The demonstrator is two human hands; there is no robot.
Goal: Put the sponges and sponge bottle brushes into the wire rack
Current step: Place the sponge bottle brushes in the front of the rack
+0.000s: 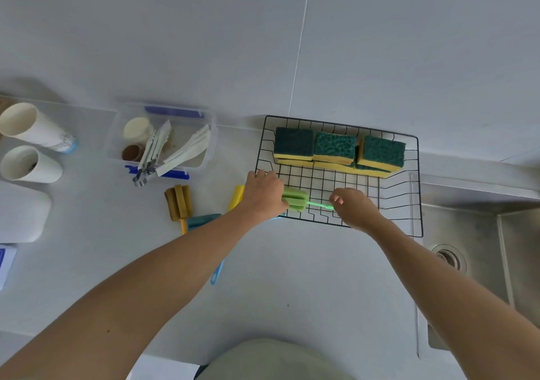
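Note:
A black wire rack sits on the counter against the wall, with several green-and-yellow sponges stacked along its back. A green sponge bottle brush lies across the rack's front left part. My left hand grips its foam head at the rack's left edge. My right hand pinches its thin green handle. On the counter left of the rack lie a brown brush, a yellow brush and a blue brush, partly hidden by my left arm.
A clear plastic box with blue clips holds small cups and white utensils at the back left. Two paper cups lie further left. A steel sink with a drain is on the right.

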